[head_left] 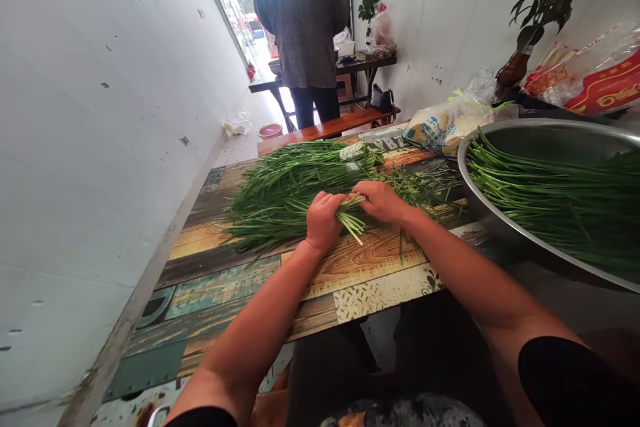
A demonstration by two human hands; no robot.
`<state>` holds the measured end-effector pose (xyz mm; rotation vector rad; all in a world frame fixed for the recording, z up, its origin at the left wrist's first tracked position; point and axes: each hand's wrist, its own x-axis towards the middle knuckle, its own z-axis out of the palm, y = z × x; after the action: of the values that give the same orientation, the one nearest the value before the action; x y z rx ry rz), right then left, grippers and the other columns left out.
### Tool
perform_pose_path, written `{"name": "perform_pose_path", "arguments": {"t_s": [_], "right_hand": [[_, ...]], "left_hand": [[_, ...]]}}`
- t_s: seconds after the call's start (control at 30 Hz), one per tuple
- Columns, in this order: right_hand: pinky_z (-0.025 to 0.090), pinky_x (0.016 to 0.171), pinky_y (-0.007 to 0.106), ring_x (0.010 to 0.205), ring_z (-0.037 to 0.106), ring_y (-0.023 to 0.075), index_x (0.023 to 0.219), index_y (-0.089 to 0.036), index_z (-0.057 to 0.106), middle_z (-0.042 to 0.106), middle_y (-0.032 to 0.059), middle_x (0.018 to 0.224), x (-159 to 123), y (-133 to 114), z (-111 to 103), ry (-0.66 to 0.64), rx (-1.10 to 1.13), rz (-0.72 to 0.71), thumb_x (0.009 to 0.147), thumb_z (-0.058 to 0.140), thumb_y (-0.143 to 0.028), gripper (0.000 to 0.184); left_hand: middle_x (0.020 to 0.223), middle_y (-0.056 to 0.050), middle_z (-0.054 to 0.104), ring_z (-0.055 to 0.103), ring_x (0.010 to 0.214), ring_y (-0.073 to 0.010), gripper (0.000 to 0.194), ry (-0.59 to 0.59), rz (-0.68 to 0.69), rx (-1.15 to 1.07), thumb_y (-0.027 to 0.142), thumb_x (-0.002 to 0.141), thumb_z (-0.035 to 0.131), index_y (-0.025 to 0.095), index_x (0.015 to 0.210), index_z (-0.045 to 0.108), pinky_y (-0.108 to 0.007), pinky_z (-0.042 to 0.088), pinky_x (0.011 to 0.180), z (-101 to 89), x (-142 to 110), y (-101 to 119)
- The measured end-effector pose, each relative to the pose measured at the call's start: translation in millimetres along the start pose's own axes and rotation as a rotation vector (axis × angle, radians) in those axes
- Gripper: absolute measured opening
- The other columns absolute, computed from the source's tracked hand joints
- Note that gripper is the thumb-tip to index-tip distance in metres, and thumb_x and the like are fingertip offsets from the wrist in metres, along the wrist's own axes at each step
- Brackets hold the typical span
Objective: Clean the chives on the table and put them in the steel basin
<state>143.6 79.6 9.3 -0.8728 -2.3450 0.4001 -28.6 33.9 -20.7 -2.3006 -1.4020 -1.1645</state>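
Observation:
In the middle of the head view, my left hand (324,219) is closed around a small bunch of garlic chives (352,225). Their pale cut stems stick out to the right of my fist, and the green leaves trail to the left. My right hand (379,201) pinches at the stem ends, with its fingertips close to my left thumb. Behind both hands lies a large pile of garlic chives (290,177), with a pale wrap (353,153) round part of it. Loose trimmed bits (423,181) are scattered to the right of my right hand.
A big steel bowl (530,213) of long green chives stands at the right. Plastic bags (450,123) and a potted plant (525,47) sit behind it. Beyond the patterned table (220,287) are a bench (320,130) and a standing person (305,20). A white wall (100,147) runs along the left.

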Motion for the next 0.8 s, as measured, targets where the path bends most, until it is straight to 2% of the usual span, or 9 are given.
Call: {"name": "perform_pose_path", "arguments": {"t_s": [0.1, 0.2, 0.27, 0.37, 0.4, 0.5, 0.6, 0.7, 0.8], "right_hand": [[0.029, 0.058, 0.025, 0.06, 0.046, 0.0129, 0.064, -0.017, 0.059, 0.056, 0.0021, 0.063, 0.9, 3.9, -3.5, -0.012, -0.027, 0.043, 0.088, 0.051, -0.031, 0.029], [0.031, 0.058, 0.025, 0.06, 0.049, 0.013, 0.066, -0.016, 0.063, 0.059, 0.0024, 0.063, 2.2, 9.0, -8.3, 0.018, 0.073, 0.038, 0.086, 0.053, -0.032, 0.028], [0.034, 0.06, 0.026, 0.063, 0.052, 0.0137, 0.069, -0.016, 0.067, 0.063, 0.0032, 0.066, 3.3, 13.0, -12.0, 0.112, 0.139, 0.06, 0.085, 0.054, -0.033, 0.027], [0.038, 0.061, 0.026, 0.064, 0.056, 0.0145, 0.073, -0.015, 0.071, 0.066, 0.0035, 0.069, 4.8, 18.0, -16.6, 0.296, 0.221, 0.169, 0.084, 0.055, -0.036, 0.028], [0.04, 0.062, 0.026, 0.066, 0.057, 0.0146, 0.077, -0.015, 0.072, 0.068, 0.0037, 0.073, 5.0, 18.5, -17.4, 0.32, 0.259, 0.188, 0.083, 0.056, -0.036, 0.027], [0.046, 0.067, 0.025, 0.077, 0.062, 0.015, 0.093, -0.015, 0.072, 0.072, 0.0051, 0.09, 4.3, 15.2, -16.2, 0.215, 0.361, 0.108, 0.081, 0.057, -0.032, 0.025], [0.048, 0.073, 0.025, 0.082, 0.065, 0.0149, 0.093, -0.016, 0.072, 0.073, 0.0055, 0.091, 2.1, 8.1, -10.3, 0.056, 0.355, 0.001, 0.081, 0.054, -0.024, 0.023], [0.049, 0.074, 0.025, 0.08, 0.067, 0.0152, 0.088, -0.016, 0.073, 0.074, 0.0051, 0.087, 0.4, 4.4, -3.5, 0.037, 0.325, 0.018, 0.079, 0.053, -0.018, 0.022], [0.049, 0.071, 0.025, 0.077, 0.067, 0.0155, 0.085, -0.017, 0.074, 0.074, 0.0041, 0.084, 0.1, 4.4, -1.0, 0.039, 0.312, 0.054, 0.076, 0.056, -0.017, 0.02]], "left_hand": [[0.071, -0.004, 0.065, 0.052, 0.065, -0.0177, 0.02, -0.012, 0.024, -0.011, 0.027, 0.09, 0.047, 0.018, 0.089, 0.065, -0.03, 0.039, 0.066, -1.5, 0.4, -0.7], [0.074, -0.005, 0.066, 0.053, 0.068, -0.0185, 0.017, -0.007, 0.026, -0.013, 0.024, 0.088, 0.048, 0.019, 0.09, 0.064, -0.031, 0.04, 0.067, -2.1, 0.5, -2.4], [0.074, -0.005, 0.066, 0.054, 0.069, -0.0188, 0.017, 0.006, 0.005, -0.003, 0.022, 0.086, 0.048, 0.019, 0.09, 0.064, -0.031, 0.041, 0.068, -1.8, 0.3, -4.0], [0.074, -0.005, 0.066, 0.055, 0.068, -0.0187, 0.015, 0.034, -0.029, 0.001, 0.022, 0.085, 0.049, 0.018, 0.088, 0.063, -0.031, 0.041, 0.068, -1.1, -0.1, -6.0], [0.074, -0.005, 0.066, 0.055, 0.068, -0.0186, 0.015, 0.036, -0.036, 0.001, 0.021, 0.085, 0.049, 0.018, 0.088, 0.063, -0.03, 0.041, 0.068, -1.0, -0.2, -6.1], [0.076, -0.005, 0.066, 0.057, 0.072, -0.0189, 0.015, 0.001, -0.053, 0.004, 0.018, 0.083, 0.05, 0.018, 0.09, 0.064, -0.03, 0.043, 0.069, -0.6, -0.9, -5.1], [0.082, -0.006, 0.067, 0.06, 0.078, -0.0188, 0.016, -0.024, -0.062, -0.025, 0.018, 0.084, 0.05, 0.018, 0.092, 0.064, -0.029, 0.046, 0.072, 0.2, -1.9, -3.5], [0.1, -0.007, 0.068, 0.062, 0.091, -0.0178, 0.018, -0.008, -0.068, -0.093, 0.017, 0.085, 0.05, 0.019, 0.095, 0.064, -0.028, 0.048, 0.081, 1.8, -2.8, -3.3], [0.097, -0.006, 0.07, 0.064, 0.088, -0.0177, 0.018, -0.057, -0.097, -0.093, 0.015, 0.084, 0.051, 0.019, 0.095, 0.064, -0.027, 0.048, 0.078, 2.2, -2.7, -4.2]]}}
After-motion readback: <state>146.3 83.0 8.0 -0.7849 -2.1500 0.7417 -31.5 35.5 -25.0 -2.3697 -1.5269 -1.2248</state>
